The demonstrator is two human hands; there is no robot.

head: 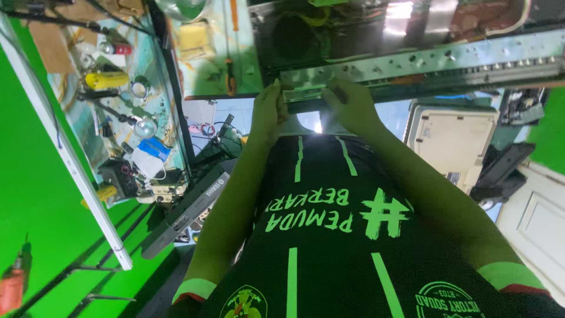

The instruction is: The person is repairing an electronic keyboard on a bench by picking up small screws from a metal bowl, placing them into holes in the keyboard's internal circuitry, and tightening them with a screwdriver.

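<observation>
Metal, brushed and silver-grey: a long perforated chassis rail point(412, 68) with rows of small holes and screws, running across the upper part of the view along the edge of an opened electronic unit point(353, 29) with dark innards and wiring.

Left hand point(268, 112): raised to the near end of the rail, fingers curled and closed against its lower edge; grip together on the rail, as far as can be told.

Right hand point(347, 106): just beside the left, fingertips pinched on the same lower edge of the rail; grip clamped on it. Both forearms rise from a black jersey with green stripes point(329, 235).

Surroundings:
- Glass-topped table point(170, 106), well to the left, crowded with small items: a yellow cylindrical part point(106, 79), a round shiny lens-like piece point(144, 126), a blue-and-white cloth or mask point(150, 153), and a black boxed component point(120, 176).
- Orange-handled screwdriver point(231, 76), lying on a pale green surface near the left hand.
- Long grey panel strip point(188, 212), tilted, below the table.
- Cream plastic casing point(450, 141), to the right, under the rail.
- Green wall point(35, 194), far left.
</observation>
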